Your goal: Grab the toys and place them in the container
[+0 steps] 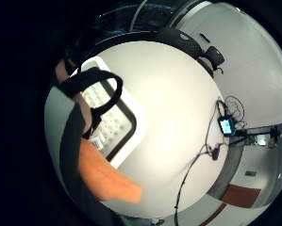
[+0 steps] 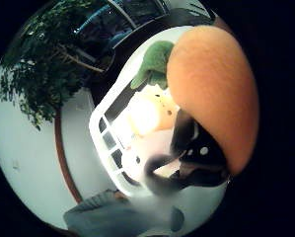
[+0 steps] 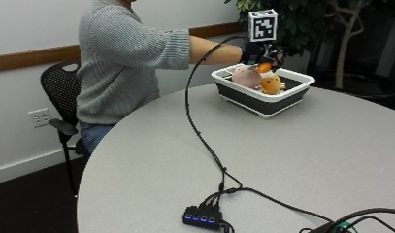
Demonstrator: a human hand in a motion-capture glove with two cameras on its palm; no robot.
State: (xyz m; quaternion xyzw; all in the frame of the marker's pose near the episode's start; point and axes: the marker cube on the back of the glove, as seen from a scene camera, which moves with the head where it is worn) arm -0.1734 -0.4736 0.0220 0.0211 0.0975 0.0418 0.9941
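My gloved right hand [image 3: 257, 52] hovers over a white container with dark walls [image 3: 294, 94] at the far side of the round table. It grips an orange soft toy [image 3: 265, 67] with a green top. That toy [image 2: 213, 89] fills much of the thumb side palm view, its green part [image 2: 156, 58] hanging above the container's rim [image 2: 98, 129]. A pink toy [image 3: 244, 77] and a yellow-orange toy [image 3: 272, 85] lie inside the container. In the little finger side palm view, the orange toy [image 1: 107, 179] shows beside the container [image 1: 128, 129].
The grey table [image 3: 300, 160] stretches toward the camera with a black cable [image 3: 200, 131] running to a small hub [image 3: 200, 216] near the front edge. A black chair [image 3: 58, 92] stands behind the person, and a leafy plant [image 3: 306, 19] behind the container.
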